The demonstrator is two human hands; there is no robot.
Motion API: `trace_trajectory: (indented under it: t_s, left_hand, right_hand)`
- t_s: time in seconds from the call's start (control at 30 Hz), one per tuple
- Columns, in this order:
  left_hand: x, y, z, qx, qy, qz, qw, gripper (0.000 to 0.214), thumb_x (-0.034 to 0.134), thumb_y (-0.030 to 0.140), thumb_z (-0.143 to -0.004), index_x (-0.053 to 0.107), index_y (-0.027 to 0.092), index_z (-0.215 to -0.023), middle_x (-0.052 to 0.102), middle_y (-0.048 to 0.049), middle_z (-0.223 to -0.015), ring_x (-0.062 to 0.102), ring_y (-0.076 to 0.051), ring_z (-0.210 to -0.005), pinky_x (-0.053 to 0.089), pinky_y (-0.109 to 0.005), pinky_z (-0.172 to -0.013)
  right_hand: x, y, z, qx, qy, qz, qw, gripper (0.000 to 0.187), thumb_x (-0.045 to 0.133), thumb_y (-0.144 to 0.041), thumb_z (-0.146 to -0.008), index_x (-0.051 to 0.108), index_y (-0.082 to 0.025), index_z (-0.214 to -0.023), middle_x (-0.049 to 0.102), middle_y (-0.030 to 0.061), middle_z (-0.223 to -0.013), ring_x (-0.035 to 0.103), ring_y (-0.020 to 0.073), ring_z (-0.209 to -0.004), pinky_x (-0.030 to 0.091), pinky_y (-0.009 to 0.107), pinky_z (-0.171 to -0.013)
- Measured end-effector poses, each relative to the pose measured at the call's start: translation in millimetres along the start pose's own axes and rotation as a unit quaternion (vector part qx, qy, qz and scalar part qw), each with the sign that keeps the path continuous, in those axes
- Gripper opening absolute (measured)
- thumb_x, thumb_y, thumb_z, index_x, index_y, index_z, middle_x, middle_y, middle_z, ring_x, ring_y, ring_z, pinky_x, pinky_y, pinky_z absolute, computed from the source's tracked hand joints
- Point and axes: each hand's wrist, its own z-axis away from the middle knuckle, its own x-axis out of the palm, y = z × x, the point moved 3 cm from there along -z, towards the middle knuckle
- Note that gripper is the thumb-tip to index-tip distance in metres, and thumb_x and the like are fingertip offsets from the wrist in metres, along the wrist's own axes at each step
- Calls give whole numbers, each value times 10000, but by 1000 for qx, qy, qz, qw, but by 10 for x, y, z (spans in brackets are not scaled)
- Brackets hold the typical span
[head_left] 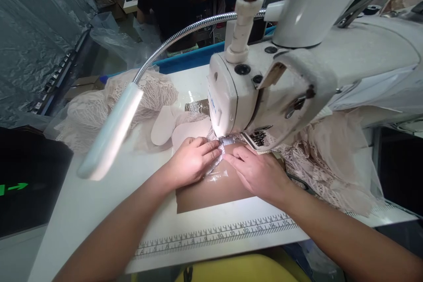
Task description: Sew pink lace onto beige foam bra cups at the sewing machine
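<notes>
My left hand [193, 159] lies flat with fingers together, pressing a small piece of pale lace fabric [215, 165] onto the brown plate [211, 194] just in front of the needle area. My right hand [256, 169] rests flat beside it on the right, its fingers stretched toward the presser foot [226, 140] and holding the same fabric down. The white sewing machine head [231, 92] stands directly behind both hands. The needle itself is hidden by the fingers and machine.
A gooseneck lamp [110, 134] hangs over the table's left side. Piles of beige lace [99, 110] and pale foam cups [180, 128] lie behind, more lace [330, 163] on the right. A printed ruler [214, 235] runs along the table's front edge. A person in black stands at the back.
</notes>
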Motion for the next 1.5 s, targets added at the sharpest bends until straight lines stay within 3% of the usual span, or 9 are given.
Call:
trace_trajectory:
  t_s: [0.2, 0.4, 0.9, 1.07, 1.23, 1.3, 1.4, 1.5]
  left_hand:
    - [14, -50, -6, 0, 0, -17, 1000, 374, 454, 193, -916, 547, 197, -1277, 538, -69, -1355, 492, -251, -1026, 383, -390, -829]
    - [-1, -86, -53, -33, 5, -27, 999, 355, 440, 203, -921, 561, 182, -1254, 575, -80, -1304, 501, -248, -1006, 363, -372, -757]
    - [-21, -82, -65, -74, -1, -48, 996, 383, 402, 238, -939, 514, 179, -1300, 587, -124, -1255, 518, -267, -1022, 374, -408, -789]
    - [-158, 17, -23, -117, -40, -47, 991, 436, 344, 381, -959, 520, 128, -1266, 548, -147, -1276, 490, -300, -1106, 415, -420, -800]
    - [-391, 212, 90, -141, -134, 27, 981, 526, 429, 556, -883, 589, 125, -1138, 591, -142, -1085, 541, -276, -933, 478, -380, -744]
    - [-450, 292, 136, -129, -160, 41, 978, 466, 503, 528, -844, 603, 139, -1080, 594, -120, -1002, 543, -265, -885, 489, -368, -715]
    - [-442, 406, 188, -108, -168, 40, 979, 384, 607, 348, -769, 583, 149, -1097, 576, -119, -1029, 535, -267, -917, 494, -358, -718]
    - [-328, 474, 200, -81, -153, 17, 985, 354, 555, 128, -743, 568, 142, -1096, 571, -125, -1023, 531, -251, -912, 483, -345, -718]
  right_hand:
    - [18, 0, -37, 48, -14, 35, 998, 379, 509, -79, -801, 666, -209, -1120, 629, 33, -818, 462, 153, -648, 273, 306, -557]
    - [24, 8, -82, 69, -1, 52, 996, 308, 457, -116, -864, 705, -215, -1019, 632, 33, -803, 463, 162, -654, 281, 317, -557]
    - [80, 35, -38, 65, 13, 23, 998, 365, 478, -92, -831, 690, -229, -1094, 650, 13, -775, 499, 148, -642, 310, 283, -538]
    - [63, 51, -25, 71, 21, 1, 997, 362, 458, -111, -844, 675, -207, -1118, 683, 14, -860, 548, 141, -670, 344, 273, -548]
    - [40, 21, -24, 39, -17, -34, 999, 358, 420, -127, -881, 654, -194, -1144, 660, 29, -864, 556, 135, -694, 355, 266, -574]
    - [38, 5, -27, 27, -45, -31, 998, 329, 421, -146, -892, 672, -195, -1099, 638, 35, -830, 555, 143, -707, 344, 269, -569]
    - [40, -2, -27, 27, -66, -32, 997, 329, 420, -146, -892, 679, -195, -1089, 629, 44, -830, 555, 153, -724, 349, 271, -583]
    - [52, 6, -23, 35, -58, -57, 996, 358, 419, -122, -880, 673, -199, -1120, 641, 48, -849, 563, 160, -747, 391, 273, -629]
